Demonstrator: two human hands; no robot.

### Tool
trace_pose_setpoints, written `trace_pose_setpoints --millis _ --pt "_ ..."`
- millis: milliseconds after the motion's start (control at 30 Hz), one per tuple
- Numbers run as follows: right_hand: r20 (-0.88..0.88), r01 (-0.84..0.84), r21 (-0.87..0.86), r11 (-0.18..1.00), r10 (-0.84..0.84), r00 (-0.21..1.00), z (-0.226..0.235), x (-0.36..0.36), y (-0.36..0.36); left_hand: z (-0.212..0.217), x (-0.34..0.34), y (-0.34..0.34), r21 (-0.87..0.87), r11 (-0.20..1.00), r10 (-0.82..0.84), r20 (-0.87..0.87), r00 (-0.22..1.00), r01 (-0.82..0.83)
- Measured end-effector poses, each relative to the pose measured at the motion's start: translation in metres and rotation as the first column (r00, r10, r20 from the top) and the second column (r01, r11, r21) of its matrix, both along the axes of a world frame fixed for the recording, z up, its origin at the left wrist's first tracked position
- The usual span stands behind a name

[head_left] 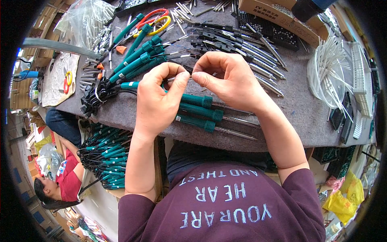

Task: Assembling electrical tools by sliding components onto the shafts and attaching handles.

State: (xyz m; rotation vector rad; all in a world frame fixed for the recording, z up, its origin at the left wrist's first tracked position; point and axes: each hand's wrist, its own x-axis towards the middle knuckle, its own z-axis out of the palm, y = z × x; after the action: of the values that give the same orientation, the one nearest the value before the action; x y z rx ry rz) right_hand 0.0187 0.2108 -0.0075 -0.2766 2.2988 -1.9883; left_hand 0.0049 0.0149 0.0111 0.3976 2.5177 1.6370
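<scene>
My left hand (159, 99) and my right hand (227, 78) meet over the grey felt table (298, 117), fingertips pinched together on a thin metal rod (189, 77) of a green-handled soldering iron (131, 85). Under my hands lie three more green-handled soldering irons (201, 115), tips pointing right. Their black cords gather in a bundle (94, 97) at the left. Most of the held iron is hidden by my left hand.
More green irons (139, 58) fan out behind my hands. Black-handled metal tips (242, 48) lie in a row at the back right. A bundle of green irons (107, 153) sits below the table edge. White parts (330, 68) fill a bag. Another person (60, 181) sits at lower left.
</scene>
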Motion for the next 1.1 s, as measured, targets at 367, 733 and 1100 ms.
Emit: trace_pose_setpoints --millis 367,733,1100 --pt "-0.043 -0.006 0.041 0.999 0.008 0.999 0.001 -0.001 0.003 0.005 -0.007 -0.013 -0.059 0.995 -0.083 -0.091 0.992 0.077" --pt "0.048 -0.058 -0.071 0.996 0.062 0.997 0.0 -0.003 0.007 -0.007 -0.005 -0.003 -0.083 0.995 -0.08 -0.316 0.945 0.056" --pt "0.066 -0.079 -0.085 0.993 0.084 0.994 -0.003 -0.004 0.01 -0.003 -0.004 -0.004 -0.054 0.996 -0.086 -0.21 0.974 0.076"
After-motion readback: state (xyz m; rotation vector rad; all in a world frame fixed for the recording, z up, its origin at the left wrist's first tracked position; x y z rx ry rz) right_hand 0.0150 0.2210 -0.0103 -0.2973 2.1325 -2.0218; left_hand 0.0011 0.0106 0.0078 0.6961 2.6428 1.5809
